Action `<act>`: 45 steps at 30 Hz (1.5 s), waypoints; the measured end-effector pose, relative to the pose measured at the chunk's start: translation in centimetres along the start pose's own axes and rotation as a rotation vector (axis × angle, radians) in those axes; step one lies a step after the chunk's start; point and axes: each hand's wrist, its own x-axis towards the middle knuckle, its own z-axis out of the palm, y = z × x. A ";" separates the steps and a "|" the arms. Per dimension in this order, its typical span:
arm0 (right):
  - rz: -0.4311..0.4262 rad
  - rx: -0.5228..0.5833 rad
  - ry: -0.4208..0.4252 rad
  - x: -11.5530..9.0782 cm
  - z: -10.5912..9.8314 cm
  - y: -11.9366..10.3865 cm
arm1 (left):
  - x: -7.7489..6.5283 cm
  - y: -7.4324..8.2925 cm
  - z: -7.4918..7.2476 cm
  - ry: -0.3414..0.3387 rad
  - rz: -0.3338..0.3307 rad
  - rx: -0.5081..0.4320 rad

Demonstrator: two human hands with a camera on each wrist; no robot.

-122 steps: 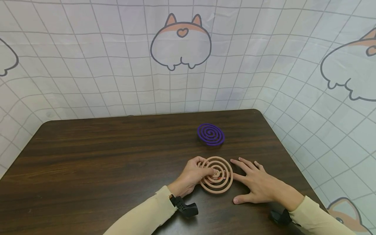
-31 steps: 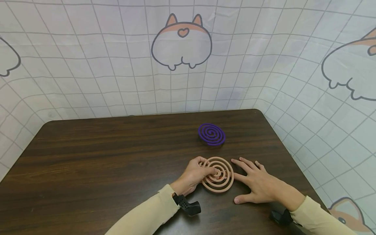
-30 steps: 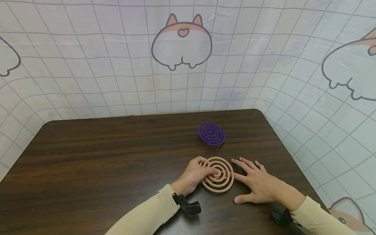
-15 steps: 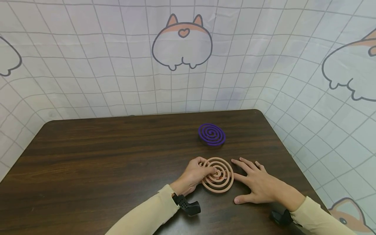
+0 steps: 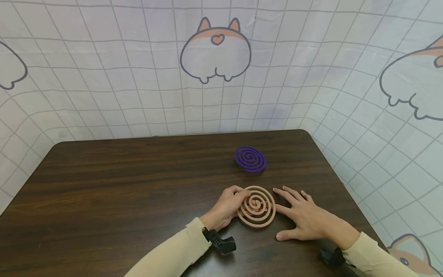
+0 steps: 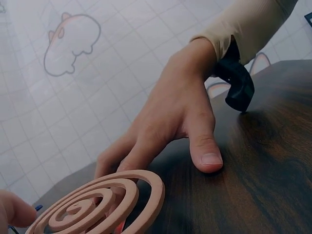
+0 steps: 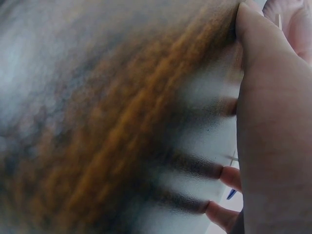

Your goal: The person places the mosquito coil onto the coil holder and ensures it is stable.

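A tan mosquito coil, a flat spiral, sits slightly raised above the dark wooden table in the head view. My left hand pinches its left edge, thumb on top and the other fingers mostly hidden below. Something small and red shows between the windings; its kind is hidden. My right hand is spread flat on the table at the coil's right, its index finger reaching the coil's rim. In the left wrist view that index finger passes beneath the coil. The right wrist view shows fingertips on the table.
A purple spiral coil lies farther back, beyond the tan one. The dark wood table has rounded far corners. A white gridded curtain with cartoon dogs hangs behind it and along the right side.
My left thumb has moved from the coil's centre back to its upper left edge, uncovering the middle of the spiral. The right hand and the purple coil have not moved.
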 end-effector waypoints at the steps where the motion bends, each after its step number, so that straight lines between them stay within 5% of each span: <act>1: 0.001 -0.001 0.001 0.0 0.0 0.0 | 0.0 0.0 0.0 0.001 0.002 0.004; 34: -0.004 0.003 0.007 -0.1 -0.1 -0.1 | 0.1 0.1 -0.4 -0.002 -0.023 0.020; 45: -0.004 0.010 0.001 -0.1 -0.3 -0.2 | 0.4 0.5 -0.7 -0.072 -0.095 -0.127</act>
